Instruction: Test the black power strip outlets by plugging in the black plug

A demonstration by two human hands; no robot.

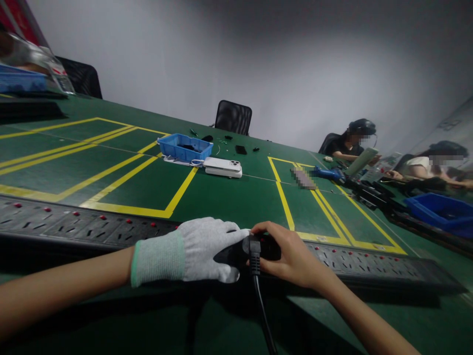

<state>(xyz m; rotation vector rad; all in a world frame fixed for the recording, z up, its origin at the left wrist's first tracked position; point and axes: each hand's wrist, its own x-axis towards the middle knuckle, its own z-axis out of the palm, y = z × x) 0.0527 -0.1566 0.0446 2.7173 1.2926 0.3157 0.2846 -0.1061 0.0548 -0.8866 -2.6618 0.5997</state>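
Note:
A grey glove with a mint cuff covers my left hand (209,251), which is closed around the left part of a dark, rounded object (231,252) whose kind I cannot make out. My bare right hand (290,254) pinches the right part of the same object. Between both hands a black angled power plug (254,254) sits against the object, and its cord (263,310) runs down toward me. Behind the hands lies a long black power strip (121,229) with several sockets and red switches, along the near table edge.
Yellow tape (133,212) marks rectangles on the green table (236,202). A blue bin (185,148) stands beyond, beside a white phone (223,166). Small black parts (241,149) lie farther back. People (356,143) sit at the right, near another blue bin (441,212).

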